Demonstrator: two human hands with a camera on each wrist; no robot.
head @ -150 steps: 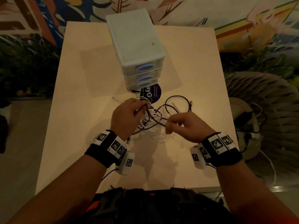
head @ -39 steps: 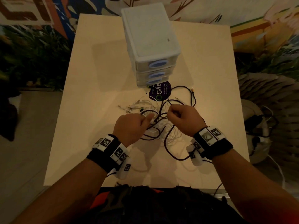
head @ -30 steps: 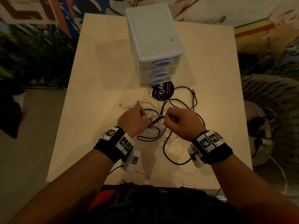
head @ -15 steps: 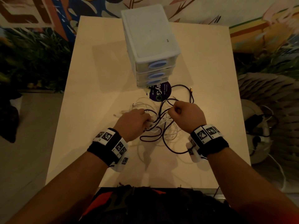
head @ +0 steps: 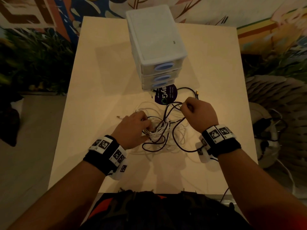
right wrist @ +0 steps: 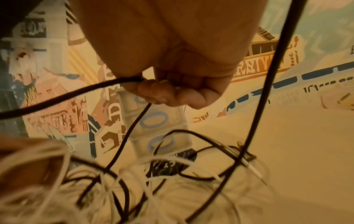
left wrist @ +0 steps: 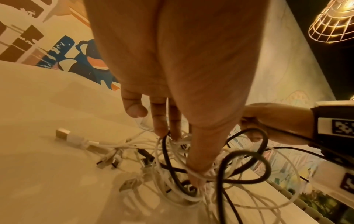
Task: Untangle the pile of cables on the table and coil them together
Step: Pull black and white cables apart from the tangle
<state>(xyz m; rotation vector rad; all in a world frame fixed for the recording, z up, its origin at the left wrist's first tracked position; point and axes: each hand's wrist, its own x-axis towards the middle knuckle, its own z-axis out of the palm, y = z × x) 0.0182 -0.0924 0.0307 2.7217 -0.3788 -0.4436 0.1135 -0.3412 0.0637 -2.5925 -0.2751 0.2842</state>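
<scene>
A tangle of white and black cables [head: 162,132] lies mid-table. My left hand [head: 149,126] rests on its left side; in the left wrist view the left hand [left wrist: 180,157] digs thumb and fingers into the knot, and a white cable [left wrist: 193,174] is looped round the thumb. My right hand [head: 186,107] is a fist above the pile's far right, gripping a black cable [head: 172,130] that runs down into the tangle. The right wrist view shows this right hand [right wrist: 162,87] closed on the black cable [right wrist: 76,92], with strands hanging left and down.
A white three-drawer unit [head: 157,47] stands just behind the pile, with a round purple sticker [head: 167,97] at its foot. Loose USB plugs [left wrist: 63,134] lie left of the tangle. The table [head: 103,113] ends near my body; a woven basket [head: 279,100] is off its right side.
My hands, close together a second ago, have drawn apart. The right fist has pulled the black cable up and to the far right, while the left hand has settled onto the white knot.
</scene>
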